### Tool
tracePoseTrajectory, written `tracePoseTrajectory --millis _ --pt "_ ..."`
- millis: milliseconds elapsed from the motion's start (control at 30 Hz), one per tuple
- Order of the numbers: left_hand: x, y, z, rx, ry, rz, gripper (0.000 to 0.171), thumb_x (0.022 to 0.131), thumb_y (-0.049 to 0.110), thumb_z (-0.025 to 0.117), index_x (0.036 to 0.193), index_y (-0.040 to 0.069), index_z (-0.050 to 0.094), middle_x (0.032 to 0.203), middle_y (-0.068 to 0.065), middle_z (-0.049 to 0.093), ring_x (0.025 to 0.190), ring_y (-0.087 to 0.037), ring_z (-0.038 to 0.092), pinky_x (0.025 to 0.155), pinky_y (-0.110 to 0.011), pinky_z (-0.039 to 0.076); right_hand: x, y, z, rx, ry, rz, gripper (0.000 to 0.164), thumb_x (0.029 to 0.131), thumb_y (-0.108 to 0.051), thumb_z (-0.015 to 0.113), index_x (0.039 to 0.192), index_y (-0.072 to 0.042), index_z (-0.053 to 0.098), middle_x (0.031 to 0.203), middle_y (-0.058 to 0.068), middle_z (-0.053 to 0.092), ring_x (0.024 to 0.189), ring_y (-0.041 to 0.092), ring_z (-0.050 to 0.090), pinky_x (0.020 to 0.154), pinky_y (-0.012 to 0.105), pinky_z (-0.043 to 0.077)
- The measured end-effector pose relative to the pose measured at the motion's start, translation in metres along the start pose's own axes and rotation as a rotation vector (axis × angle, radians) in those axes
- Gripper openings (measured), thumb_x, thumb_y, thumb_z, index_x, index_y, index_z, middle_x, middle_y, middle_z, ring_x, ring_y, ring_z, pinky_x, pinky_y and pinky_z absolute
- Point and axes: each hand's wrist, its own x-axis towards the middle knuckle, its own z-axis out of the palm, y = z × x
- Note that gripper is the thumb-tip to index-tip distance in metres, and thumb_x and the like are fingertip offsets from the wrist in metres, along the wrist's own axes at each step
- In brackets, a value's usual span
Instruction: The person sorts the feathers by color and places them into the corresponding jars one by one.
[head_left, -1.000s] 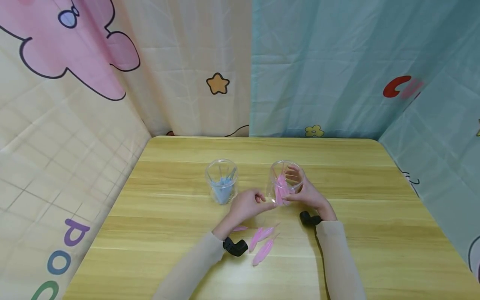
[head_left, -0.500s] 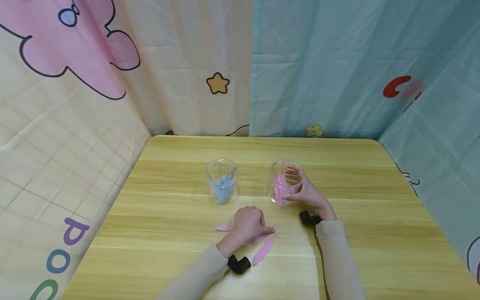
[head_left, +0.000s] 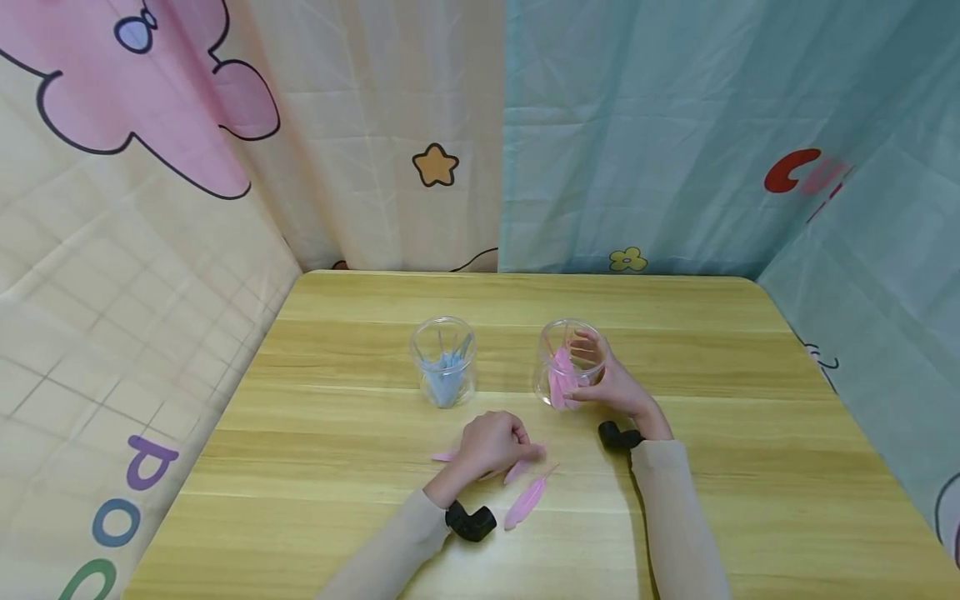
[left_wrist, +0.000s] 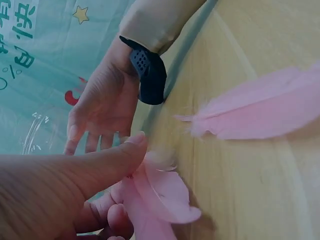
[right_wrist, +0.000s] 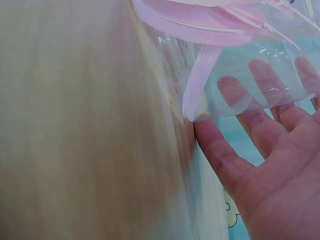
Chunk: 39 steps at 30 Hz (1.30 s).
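My left hand (head_left: 491,442) is low over the table, pinching a pink feather (left_wrist: 162,192) between thumb and fingers. Whether a second feather lies in that pinch I cannot tell. One pink feather (head_left: 528,502) lies loose just nearer to me, and the tip of another pink feather (head_left: 444,457) shows left of the hand. Curled round the right side of a clear cup (head_left: 538,383), my right hand (head_left: 618,385) holds it upright on the table. Several pink feathers (right_wrist: 200,22) stand in that cup, seen through its wall in the right wrist view.
To the left stands a second clear cup (head_left: 422,385) with several blue feathers (head_left: 445,379) in it. The wooden table (head_left: 337,333) is bounded by printed curtains (head_left: 637,125) at the back and both sides. Black wrist cameras (head_left: 471,522) sit on both wrists.
My left hand has drawn back from beside the right cup toward the loose pink feathers and now pinches one there. The right hand and both cups have stayed put.
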Motion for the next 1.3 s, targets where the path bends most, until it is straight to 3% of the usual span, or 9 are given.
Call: tracePoseTrajectory --millis 467,933,1300 --pt "0.016 0.009 -0.028 -0.288 -0.015 0.050 0.026 0.080 0.043 0.074 0.070 0.020 0.068 0.065 0.008 0.058 0.057 -0.007 0.048 0.052 -0.023 0.040 0.000 0.002 0.002 -0.010 0.006 0.001 0.098 0.072 0.006 0.078 0.145 -0.001 0.013 0.143 0.029 0.024 0.131 0.052 0.022 0.097 0.063 0.030" --pt "0.007 -0.003 -0.007 -0.232 -0.105 -0.003 0.020 0.077 0.034 0.078 0.068 0.022 0.065 0.060 0.010 0.059 0.053 -0.007 0.052 0.053 -0.024 0.041 -0.001 0.000 0.001 0.003 0.011 0.019 0.096 0.073 0.007 0.077 0.145 -0.004 0.014 0.144 0.028 0.023 0.132 0.050 0.021 0.098 0.062 0.030" --pt "0.005 -0.006 -0.008 -0.255 -0.119 0.011 0.022 0.076 0.033 0.080 0.068 0.019 0.064 0.055 0.010 0.056 0.046 -0.005 0.046 0.048 -0.023 0.037 -0.001 0.001 0.001 0.003 0.007 0.003 0.096 0.072 0.007 0.078 0.144 -0.001 0.015 0.143 0.030 0.023 0.132 0.051 0.021 0.099 0.063 0.027"
